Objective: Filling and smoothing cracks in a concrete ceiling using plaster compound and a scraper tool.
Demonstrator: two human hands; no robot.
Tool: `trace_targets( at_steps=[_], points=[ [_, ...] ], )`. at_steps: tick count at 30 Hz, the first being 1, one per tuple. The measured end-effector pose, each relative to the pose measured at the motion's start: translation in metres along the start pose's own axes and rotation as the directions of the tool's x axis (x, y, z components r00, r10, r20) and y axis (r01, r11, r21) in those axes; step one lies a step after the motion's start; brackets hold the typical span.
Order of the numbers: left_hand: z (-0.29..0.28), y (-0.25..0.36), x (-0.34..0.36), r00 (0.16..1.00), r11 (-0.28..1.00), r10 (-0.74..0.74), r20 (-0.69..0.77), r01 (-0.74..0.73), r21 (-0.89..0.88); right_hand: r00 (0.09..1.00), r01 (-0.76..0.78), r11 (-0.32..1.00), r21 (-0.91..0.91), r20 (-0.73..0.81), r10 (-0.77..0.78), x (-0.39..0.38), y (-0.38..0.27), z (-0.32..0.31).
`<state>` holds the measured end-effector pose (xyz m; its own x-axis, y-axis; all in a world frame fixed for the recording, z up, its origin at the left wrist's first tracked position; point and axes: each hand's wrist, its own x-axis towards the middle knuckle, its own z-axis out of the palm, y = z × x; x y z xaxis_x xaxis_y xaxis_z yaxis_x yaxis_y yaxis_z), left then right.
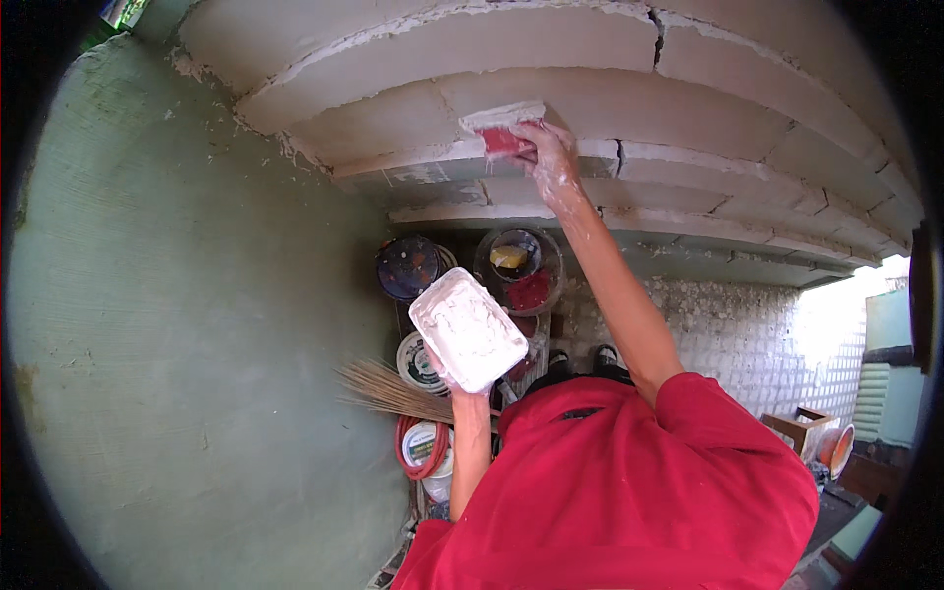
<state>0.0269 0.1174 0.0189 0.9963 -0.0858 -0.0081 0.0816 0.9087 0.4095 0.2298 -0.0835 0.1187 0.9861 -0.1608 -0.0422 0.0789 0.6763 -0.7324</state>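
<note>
My right hand (554, 167), smeared with white paste, grips a red spreader (502, 142) loaded with white paste along its far edge. The spreader is up at the block wall (413, 113), by a joint between two rows; I cannot tell if it touches. In my left hand (456, 385) is a white rectangular tub (434, 352), held from beneath and tilted, with thick white paste (470, 320) inside. The tub hides most of that hand's fingers.
Below the tub stand a dark paint-stained bucket (406, 267) and a clear bucket (560, 280) with a yellow sponge (508, 257). A straw broom (379, 386) and a red hose (403, 447) lie beside the green wall (216, 295). A wooden box (801, 430) is at right.
</note>
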Motion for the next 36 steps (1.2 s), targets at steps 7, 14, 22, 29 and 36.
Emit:
trace_targets(
  at_steps=[7,14,22,29,36],
  points=[
    [0.018,-0.013,0.0,0.996,0.999,0.043,-0.078,-0.044,-0.003,0.983,0.184,0.974,-0.134,0.002,-0.185,0.066,-0.021,0.035],
    [0.006,-0.011,0.002,0.997,1.0,-0.018,0.075,0.017,0.022,0.903,0.428,0.794,-0.432,0.171,-0.394,0.027,0.015,0.007],
    [-0.003,-0.014,-0.001,0.995,1.0,0.0,-0.103,0.002,0.019,0.991,0.034,0.998,-0.062,-0.126,-0.041,-0.03,0.022,-0.058],
    [-0.002,-0.019,0.001,0.996,0.997,-0.062,-0.071,0.059,-0.041,0.843,0.35,0.809,-0.473,-0.217,-0.492,0.016,0.013,-0.069],
    [-0.028,-0.016,-0.013,0.983,0.998,0.004,-0.186,-0.016,-0.063,0.524,0.376,0.506,-0.777,-0.272,-0.807,0.042,0.039,-0.012]
  ],
)
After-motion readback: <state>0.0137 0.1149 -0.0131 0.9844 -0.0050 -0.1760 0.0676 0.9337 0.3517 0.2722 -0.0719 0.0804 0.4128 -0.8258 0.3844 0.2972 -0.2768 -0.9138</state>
